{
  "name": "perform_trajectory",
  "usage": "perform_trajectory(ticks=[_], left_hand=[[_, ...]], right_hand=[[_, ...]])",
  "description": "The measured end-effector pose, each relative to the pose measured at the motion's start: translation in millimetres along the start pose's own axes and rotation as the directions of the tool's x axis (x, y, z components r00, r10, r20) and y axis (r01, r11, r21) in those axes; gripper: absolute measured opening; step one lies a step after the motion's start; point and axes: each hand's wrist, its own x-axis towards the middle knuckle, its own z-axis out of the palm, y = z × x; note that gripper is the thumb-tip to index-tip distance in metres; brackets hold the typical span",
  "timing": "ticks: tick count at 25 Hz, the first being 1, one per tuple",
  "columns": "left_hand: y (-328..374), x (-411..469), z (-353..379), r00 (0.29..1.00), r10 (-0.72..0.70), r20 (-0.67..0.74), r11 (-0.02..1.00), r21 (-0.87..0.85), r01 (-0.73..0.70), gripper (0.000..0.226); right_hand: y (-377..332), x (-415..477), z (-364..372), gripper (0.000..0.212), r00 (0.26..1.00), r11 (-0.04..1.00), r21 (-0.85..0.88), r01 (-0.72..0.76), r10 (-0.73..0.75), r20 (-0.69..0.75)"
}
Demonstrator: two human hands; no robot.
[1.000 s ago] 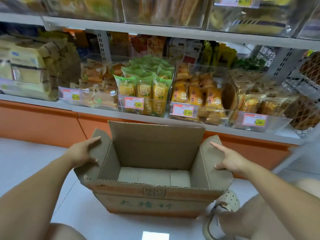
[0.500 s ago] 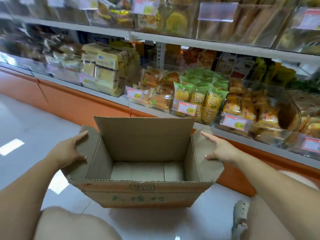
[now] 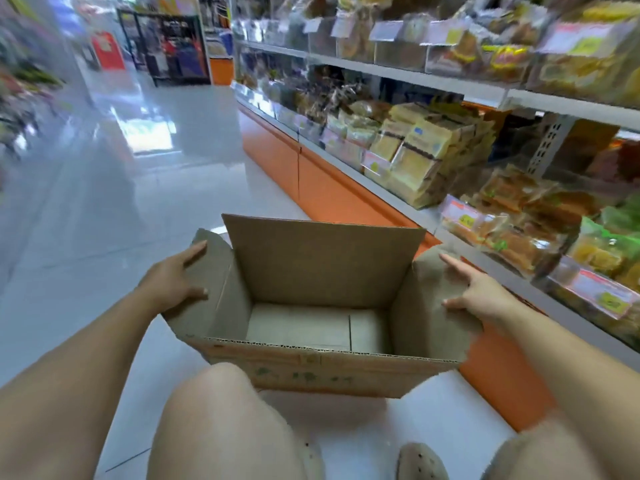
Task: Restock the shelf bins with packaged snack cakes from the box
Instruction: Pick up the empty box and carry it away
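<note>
An open brown cardboard box hangs in front of me above my knees, and only its bare bottom shows inside. My left hand holds the left side flap, thumb on top and index finger stretched along it. My right hand holds the right side flap the same way. On the right, clear shelf bins hold packaged snack cakes: yellow packs further along and orange packs close by. Each bin carries a price tag.
The shelf unit with its orange base panel runs along the right side. A glossy white tiled aisle stretches ahead and left toward distant racks. My bare knees and a shoe are below the box.
The view has swung left, from facing the bins to looking down the aisle. The box came along in both hands and sits higher over my knees. The grip is unchanged.
</note>
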Motion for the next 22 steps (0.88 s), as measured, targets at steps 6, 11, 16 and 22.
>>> perform_trajectory(ticks=[6,11,16,22], left_hand=[[-44,-19,-2,0.978,-0.172,-0.121,0.981,-0.115,0.159,0.097],[-72,11,1,0.952,-0.269,-0.145,0.956,-0.164,0.245,0.097],[-108,100,7,0.932,-0.319,-0.175,0.924,-0.275,0.264,0.094],[-143,185,-6,0.902,-0.383,-0.201,0.885,-0.36,0.295,0.096]], right_hand=[[-32,57,37,0.088,0.995,0.989,0.141,0.053,-0.064,0.072],[-48,131,66,0.089,0.985,0.986,0.152,0.072,-0.095,0.148],[-73,256,93,0.089,0.976,0.986,0.146,0.08,-0.107,0.19],[-137,351,126,0.088,0.973,0.976,0.193,0.099,-0.136,0.187]])
